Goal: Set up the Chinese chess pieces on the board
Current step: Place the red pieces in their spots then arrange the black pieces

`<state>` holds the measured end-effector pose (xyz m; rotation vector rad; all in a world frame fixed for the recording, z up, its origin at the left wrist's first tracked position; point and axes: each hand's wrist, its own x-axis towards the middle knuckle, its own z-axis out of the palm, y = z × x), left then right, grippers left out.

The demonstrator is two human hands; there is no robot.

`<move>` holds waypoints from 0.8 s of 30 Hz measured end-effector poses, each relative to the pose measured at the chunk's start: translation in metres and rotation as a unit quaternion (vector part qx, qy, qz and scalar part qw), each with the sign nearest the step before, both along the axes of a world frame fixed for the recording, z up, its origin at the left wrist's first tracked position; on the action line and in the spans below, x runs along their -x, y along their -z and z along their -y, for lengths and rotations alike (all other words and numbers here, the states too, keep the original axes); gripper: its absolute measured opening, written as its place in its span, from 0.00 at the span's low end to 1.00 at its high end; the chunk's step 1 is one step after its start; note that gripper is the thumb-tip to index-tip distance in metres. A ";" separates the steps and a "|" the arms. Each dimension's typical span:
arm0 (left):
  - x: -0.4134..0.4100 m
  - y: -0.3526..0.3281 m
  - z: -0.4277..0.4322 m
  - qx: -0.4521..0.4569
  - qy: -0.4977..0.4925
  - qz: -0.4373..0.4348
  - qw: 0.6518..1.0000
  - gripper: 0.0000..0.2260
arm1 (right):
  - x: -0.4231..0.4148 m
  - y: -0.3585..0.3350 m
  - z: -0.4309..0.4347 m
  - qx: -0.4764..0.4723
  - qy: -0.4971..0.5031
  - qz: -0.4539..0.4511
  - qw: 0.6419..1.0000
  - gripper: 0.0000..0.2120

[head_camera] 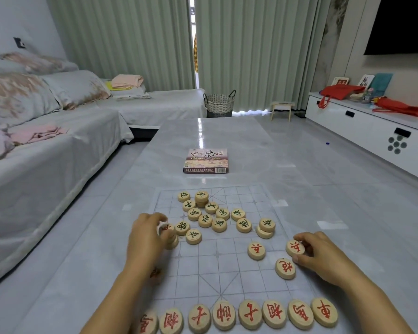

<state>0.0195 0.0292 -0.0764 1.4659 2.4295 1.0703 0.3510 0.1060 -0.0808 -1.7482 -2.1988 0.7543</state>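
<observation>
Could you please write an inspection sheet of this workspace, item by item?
Surface: glossy grey table with a translucent board sheet on it.
Job's things: red row along the near edge; green pieces bunched on the far half.
Clutter: chess box beyond the board sheet.
Grippers: left hand grips a blurred red piece; right hand pinches a rightmost red piece.
Cables: nothing seen.
Surroundings: sofa, curtains, basket, white cabinet.

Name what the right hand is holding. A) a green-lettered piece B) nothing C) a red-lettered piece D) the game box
C: the right hand pinches a round red-lettered piece between thumb and fingers, near the right edge of the board.
</observation>
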 end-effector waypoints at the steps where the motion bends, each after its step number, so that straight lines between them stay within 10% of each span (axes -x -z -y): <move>1: 0.011 0.000 0.001 0.018 -0.021 0.015 1.000 0.14 | 0.001 0.000 0.000 0.000 0.001 0.004 1.000 0.23; 5: 0.017 0.004 -0.003 0.112 -0.007 0.048 0.993 0.21 | 0.004 -0.001 0.000 -0.004 0.005 0.017 1.000 0.23; 13: -0.014 -0.007 0.009 0.005 0.031 -0.027 0.999 0.15 | 0.003 -0.001 -0.001 0.008 0.003 0.012 1.000 0.23; 24: -0.058 0.009 0.009 0.187 0.158 -0.033 0.969 0.29 | 0.001 -0.003 0.000 0.014 -0.003 -0.001 1.000 0.23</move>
